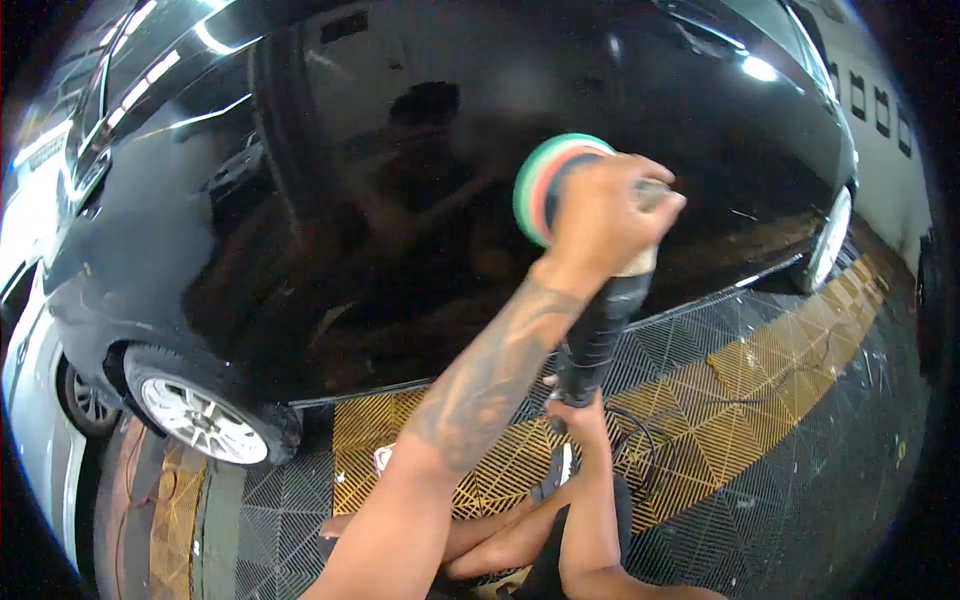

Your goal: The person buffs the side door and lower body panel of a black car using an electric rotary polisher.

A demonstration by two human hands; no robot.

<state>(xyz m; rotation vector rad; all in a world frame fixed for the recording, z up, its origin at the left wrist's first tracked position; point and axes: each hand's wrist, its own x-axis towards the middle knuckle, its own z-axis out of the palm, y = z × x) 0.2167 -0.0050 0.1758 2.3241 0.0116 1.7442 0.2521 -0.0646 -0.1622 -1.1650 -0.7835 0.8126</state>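
A car polisher [600, 325] with a black, tape-wrapped body is held in both hands. Its round green and red pad [537, 185] faces the glossy black car side [400, 270] and appears to rest against it. My left hand [605, 215], on the tattooed forearm, is closed over the head end of the polisher and hides part of it. Lower down, my right hand [578, 412] is wrapped around the rear end of the body.
White-spoked wheels stand at left [205, 420] and right [828, 240]. Black and yellow grid tiles [690, 420] cover the floor, and a dark cable [650, 450] lies there. My folded legs [510, 535] are below. Another vehicle [45, 390] is at far left, a wall [885, 140] at right.
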